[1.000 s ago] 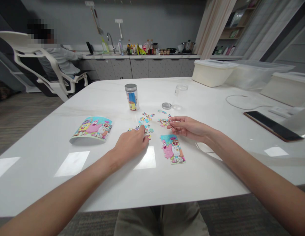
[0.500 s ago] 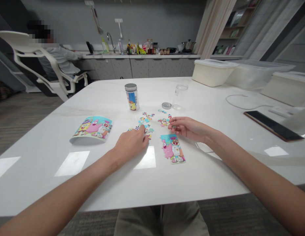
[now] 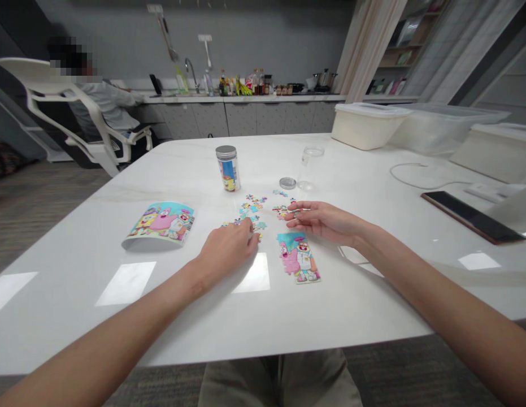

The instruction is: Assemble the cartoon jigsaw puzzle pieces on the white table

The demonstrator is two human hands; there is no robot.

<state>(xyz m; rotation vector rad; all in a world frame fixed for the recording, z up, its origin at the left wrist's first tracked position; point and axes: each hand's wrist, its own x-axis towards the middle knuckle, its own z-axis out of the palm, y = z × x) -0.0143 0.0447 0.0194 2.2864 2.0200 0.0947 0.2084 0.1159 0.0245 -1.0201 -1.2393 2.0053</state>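
Note:
A partly joined cartoon puzzle (image 3: 297,256) lies on the white table (image 3: 351,294) in front of me. Several loose puzzle pieces (image 3: 255,204) are scattered just beyond it. My left hand (image 3: 229,247) rests on the table with its fingertips on pieces at the left of the scatter. My right hand (image 3: 326,220) hovers right of the pieces, its fingers pinching a small puzzle piece (image 3: 297,211). A curled reference picture (image 3: 161,222) of the same cartoon lies to the left.
A lidded jar (image 3: 227,168) with a cartoon label stands behind the pieces. An open clear jar (image 3: 310,165) and its metal lid (image 3: 287,182) sit nearby. A phone (image 3: 472,216), a cable (image 3: 409,180) and plastic bins (image 3: 366,124) occupy the right. A seated person (image 3: 104,104) is far left.
My right hand's fingers have shifted slightly around the small piece, stretching out toward the loose pieces. My left hand has stayed in place.

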